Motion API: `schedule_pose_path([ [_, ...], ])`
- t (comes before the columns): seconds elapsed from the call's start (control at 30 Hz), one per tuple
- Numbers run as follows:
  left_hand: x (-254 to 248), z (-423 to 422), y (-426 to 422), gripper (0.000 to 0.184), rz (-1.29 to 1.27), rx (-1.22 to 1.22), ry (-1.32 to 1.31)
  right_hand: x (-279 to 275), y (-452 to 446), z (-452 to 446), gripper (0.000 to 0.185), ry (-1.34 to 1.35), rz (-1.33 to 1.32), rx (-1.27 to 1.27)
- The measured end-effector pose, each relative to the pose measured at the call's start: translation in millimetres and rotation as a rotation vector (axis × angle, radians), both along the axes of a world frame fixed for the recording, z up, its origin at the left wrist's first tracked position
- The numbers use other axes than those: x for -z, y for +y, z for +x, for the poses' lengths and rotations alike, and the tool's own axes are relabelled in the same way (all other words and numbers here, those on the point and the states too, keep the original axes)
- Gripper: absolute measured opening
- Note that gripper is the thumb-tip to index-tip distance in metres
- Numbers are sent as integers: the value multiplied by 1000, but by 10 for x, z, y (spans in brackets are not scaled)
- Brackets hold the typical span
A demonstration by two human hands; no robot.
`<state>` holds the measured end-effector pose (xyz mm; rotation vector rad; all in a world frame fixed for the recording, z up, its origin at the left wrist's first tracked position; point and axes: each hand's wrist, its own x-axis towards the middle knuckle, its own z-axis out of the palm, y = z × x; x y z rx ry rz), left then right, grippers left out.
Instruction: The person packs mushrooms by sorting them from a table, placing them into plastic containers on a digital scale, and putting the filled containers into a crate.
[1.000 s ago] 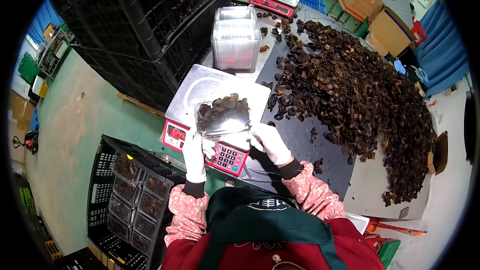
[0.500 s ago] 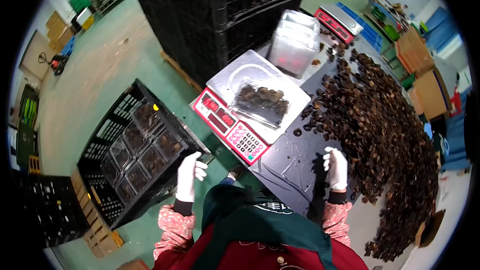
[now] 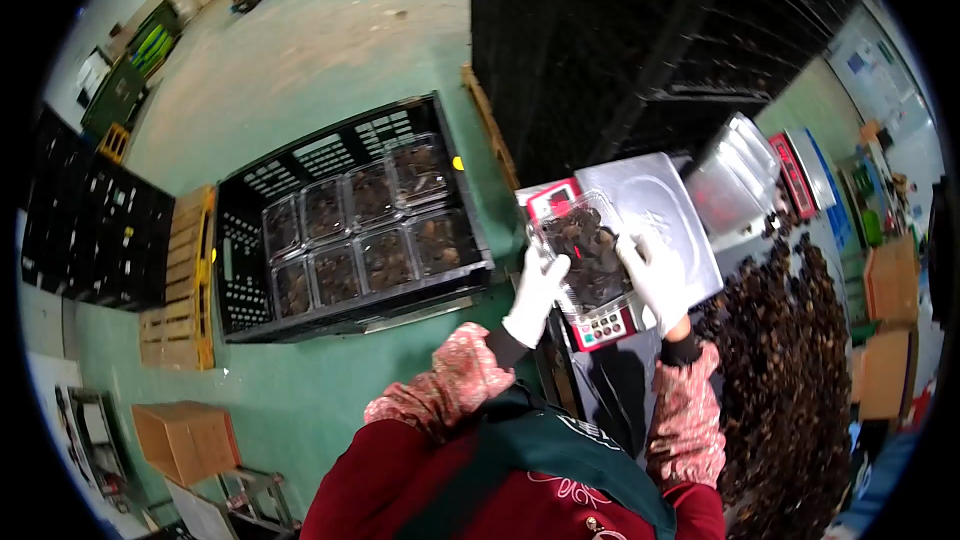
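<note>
A clear plastic box (image 3: 590, 275) of dark brown pieces, which look like wood ear mushrooms, is held between my two hands over the front of a weighing scale (image 3: 672, 205). My gloved left hand (image 3: 538, 297) grips its left side, thumb against the wall. On the right side, my gloved right hand (image 3: 655, 280) has its fingers closed round the edge. The box partly covers the scale's red display and keypad, and the scale's metal plate is bare behind it. To the left, a black crate (image 3: 228, 270) holds several similar filled boxes (image 3: 386, 256).
A heap of loose dark pieces (image 3: 775, 370) spreads over the table at my right. Clear containers (image 3: 738, 175) and a second scale (image 3: 795, 175) stand beyond the first scale. Tall black crates (image 3: 600, 60) rise ahead. A cardboard box (image 3: 185, 440) and a wooden pallet (image 3: 180, 310) are at left.
Both hands have come up to the scale and taken hold of the filled box, which is now off the plate's middle and toward the crate side. My view has turned left.
</note>
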<state>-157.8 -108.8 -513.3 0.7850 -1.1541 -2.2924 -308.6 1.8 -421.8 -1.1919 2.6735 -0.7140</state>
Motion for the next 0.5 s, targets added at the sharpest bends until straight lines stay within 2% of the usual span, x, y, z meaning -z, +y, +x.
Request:
schedule_pose_path([
  [0.03,-89,184,-209,57,-2,-92,-41,32,-26,138,32,-47,-76,-103],
  [0.07,48,372,-474,50,-119,-150,-5,57,-22,253,31,-95,-155,-191],
  [0.1,201,549,-713,42,-471,-373,-135,28,6,380,33,-251,-161,-229],
  [0.13,121,901,-1029,37,-559,-307,-188,-3,56,473,35,-405,-166,-260],
  [0.17,87,1188,-1372,32,-457,-328,-223,8,127,502,33,-444,-121,-293],
  [0.2,107,1455,-1714,30,-893,-380,-365,35,215,500,32,-484,-78,-319],
  [0.23,176,1667,-2042,34,-540,-453,-283,131,315,484,30,-579,-64,-285],
  [0.27,279,1858,-2417,41,-646,-467,-476,190,404,472,30,-582,-68,-260],
  [0.33,912,2111,-3227,44,-647,-571,-622,262,558,446,28,-890,-136,-10],
  [0.4,1320,2154,-3796,44,-575,-528,-657,214,669,406,29,-1063,-292,64],
  [0.47,1793,1990,-4216,44,-555,-505,-596,143,726,433,29,-993,-327,157],
  [0.5,1963,1852,-4390,45,-617,-468,-794,90,762,427,29,-917,-285,177],
])
